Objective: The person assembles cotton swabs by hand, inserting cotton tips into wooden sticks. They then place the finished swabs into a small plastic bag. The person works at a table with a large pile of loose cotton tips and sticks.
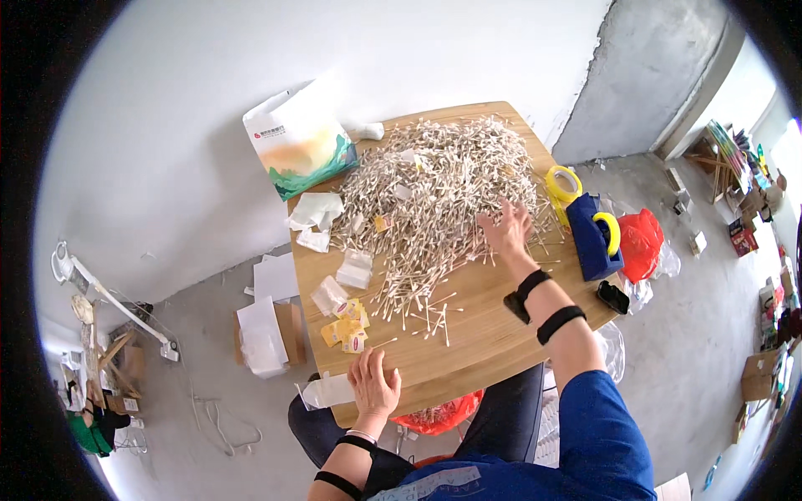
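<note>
A large heap of cotton swabs [443, 179] covers the far half of the wooden table [493, 326]. Over the heap's right side, my right hand [508, 230] reaches with fingers apart; I see no swab held in it. My left hand [374, 384] rests at the table's near left edge, fingers loosely bent and lying on the surface. Beside it, partly under its fingers, lies a clear plastic bag [326, 391]. Just beyond are several yellow paper labels [347, 327] and small clear packets [354, 269]. A few loose swabs [436, 319] lie between the hands.
A blue tape dispenser [591, 242], a roll of yellow tape [564, 184] and a black object [613, 296] line the right edge. A printed paper bag [302, 146] stands far left. A red bag [439, 413] hangs below the near edge; another red bag [640, 245] is at right.
</note>
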The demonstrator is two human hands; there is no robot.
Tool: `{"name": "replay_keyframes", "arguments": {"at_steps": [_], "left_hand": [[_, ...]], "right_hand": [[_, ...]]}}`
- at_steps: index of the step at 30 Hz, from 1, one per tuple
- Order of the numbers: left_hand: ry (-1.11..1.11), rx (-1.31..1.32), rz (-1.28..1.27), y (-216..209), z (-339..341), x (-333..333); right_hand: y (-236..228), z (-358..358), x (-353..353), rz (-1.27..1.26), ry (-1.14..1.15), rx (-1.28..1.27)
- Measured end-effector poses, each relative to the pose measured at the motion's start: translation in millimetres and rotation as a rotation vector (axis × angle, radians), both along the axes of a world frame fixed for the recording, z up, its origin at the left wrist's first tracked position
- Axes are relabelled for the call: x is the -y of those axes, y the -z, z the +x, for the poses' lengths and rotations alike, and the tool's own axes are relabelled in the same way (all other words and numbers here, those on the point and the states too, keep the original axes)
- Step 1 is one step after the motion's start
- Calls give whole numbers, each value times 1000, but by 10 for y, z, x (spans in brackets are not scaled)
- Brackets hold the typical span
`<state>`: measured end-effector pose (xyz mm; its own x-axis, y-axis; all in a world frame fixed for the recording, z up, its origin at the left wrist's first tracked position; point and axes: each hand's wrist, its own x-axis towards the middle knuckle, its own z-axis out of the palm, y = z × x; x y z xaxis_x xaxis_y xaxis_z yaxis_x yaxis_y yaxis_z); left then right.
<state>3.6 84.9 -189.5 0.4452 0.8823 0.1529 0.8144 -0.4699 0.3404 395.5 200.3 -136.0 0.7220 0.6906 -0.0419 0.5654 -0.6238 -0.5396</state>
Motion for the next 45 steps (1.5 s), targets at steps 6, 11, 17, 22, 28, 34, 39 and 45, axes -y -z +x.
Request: {"name": "replay_keyframes", "arguments": {"at_steps": [6, 11, 17, 22, 28, 34, 39, 45], "left_hand": [[23, 12, -18, 3, 15, -29], [15, -14, -3, -6, -2, -35], [5, -31, 21, -8, 15, -24], [-16, -21, -28, 6, 45, -28], [-23, 0, -15, -6, 49, -14], [-30, 11, 12, 21, 31, -8], [-22, 53, 16, 6, 24, -13], [-34, 58, 38, 22, 9, 4]], "right_hand": [[119, 975, -323, -90, 113, -172], [240, 598, -393, -15, 227, -194], [414, 7, -131, 382, 23, -107], [435, -467, 136, 496, -276, 55], [334, -939, 419, 434, -593, 327], [254, -1295, 720, 362, -903, 430], [264, -1552, 1086, 236, -1056, 336], [350, -1562, 1314, 78, -1040, 384]]}}
